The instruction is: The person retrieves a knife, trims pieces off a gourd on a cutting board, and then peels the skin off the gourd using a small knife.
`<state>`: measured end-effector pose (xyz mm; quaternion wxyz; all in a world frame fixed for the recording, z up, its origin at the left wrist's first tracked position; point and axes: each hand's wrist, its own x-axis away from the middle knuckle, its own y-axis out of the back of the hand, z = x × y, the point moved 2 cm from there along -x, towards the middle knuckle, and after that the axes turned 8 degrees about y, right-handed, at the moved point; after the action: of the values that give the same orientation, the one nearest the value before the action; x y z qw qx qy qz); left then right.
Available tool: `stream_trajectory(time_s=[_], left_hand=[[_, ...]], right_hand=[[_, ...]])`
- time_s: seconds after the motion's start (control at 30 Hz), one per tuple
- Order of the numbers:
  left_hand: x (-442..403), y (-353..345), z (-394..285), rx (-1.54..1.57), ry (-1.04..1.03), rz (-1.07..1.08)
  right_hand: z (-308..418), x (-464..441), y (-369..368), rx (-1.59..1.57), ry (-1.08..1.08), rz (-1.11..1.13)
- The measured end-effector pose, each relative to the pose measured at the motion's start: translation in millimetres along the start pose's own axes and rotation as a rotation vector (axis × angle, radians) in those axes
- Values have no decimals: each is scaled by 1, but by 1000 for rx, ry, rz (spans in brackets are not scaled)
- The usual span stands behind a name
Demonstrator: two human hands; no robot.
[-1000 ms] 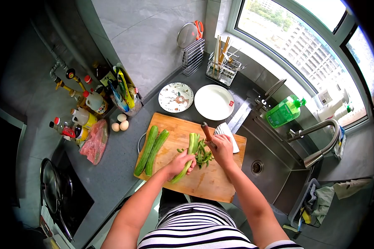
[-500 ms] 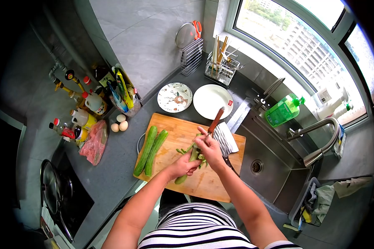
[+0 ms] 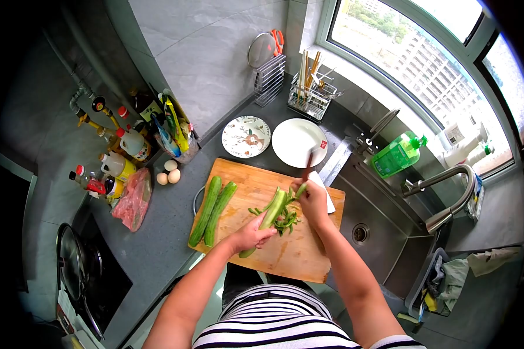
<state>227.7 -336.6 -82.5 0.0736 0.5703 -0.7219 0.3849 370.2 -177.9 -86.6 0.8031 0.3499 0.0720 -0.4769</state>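
Note:
My left hand (image 3: 252, 235) is closed around the lower part of a partly peeled cucumber (image 3: 277, 205), which it holds at a slant over the wooden cutting board (image 3: 262, 170). In my right hand (image 3: 313, 201) is a peeler with a reddish-brown handle (image 3: 308, 166); the handle is blurred and its blade is hidden. A strip of green peel (image 3: 300, 190) hangs beside the right fingers. Loose green peels (image 3: 289, 221) lie in a heap under the cucumber. Two whole green cucumbers (image 3: 206, 210) rest at the board's left. A cleaver (image 3: 330, 202) lies mostly hidden beneath my right hand.
Behind the board stand a patterned plate (image 3: 245, 136) and a white plate (image 3: 297, 139). To the right is a steel sink (image 3: 384, 232) with a faucet (image 3: 448, 180). Several eggs (image 3: 173, 176), a pink plastic bag (image 3: 135, 200) and bottles occupy the left counter.
My right hand has moved right, away from my left hand, carrying the peeler. More of the cucumber's pale upper end and the peel heap now shows, while the cleaver is more covered.

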Motion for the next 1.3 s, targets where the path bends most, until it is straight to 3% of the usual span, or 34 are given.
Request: stream_trajectory(time_s=[0.03,0.13,0.17,0.27,0.3,0.33,0.5,0.6,0.83,0.9,1.1,1.3], left_hand=[[-1,2,1,11,-7,-31],[-2,6,3,18,-41,-103],[-3,9,4,5,-65,-112],[-3,7,2,52,-80,-94],[-3,6,1,81,-76,-80],[-6,6,2,114,-56,-44],[-11,-1,-3,262,88,134],[-4,-7,-11,273,97,176],[1,-10,-10,58,15,69],[1,-13,-15,-34,-84,-25],[-1,1,-5,-41,-103,-54],[-8,3,-5,29,-44,-59]], right_hand=[[6,4,5,318,135,59],[18,7,13,453,328,87],[17,11,9,405,211,88],[15,18,-10,-434,-463,38],[25,17,-16,-557,-375,4],[29,20,-24,-830,-464,6],[56,22,-32,-639,-284,174],[45,18,-36,-796,-418,-7],[32,4,-26,-946,-603,-119],[36,-1,-22,-907,-591,-162],[30,-5,-18,-949,-586,-246],[19,0,-27,-655,-393,-289]])
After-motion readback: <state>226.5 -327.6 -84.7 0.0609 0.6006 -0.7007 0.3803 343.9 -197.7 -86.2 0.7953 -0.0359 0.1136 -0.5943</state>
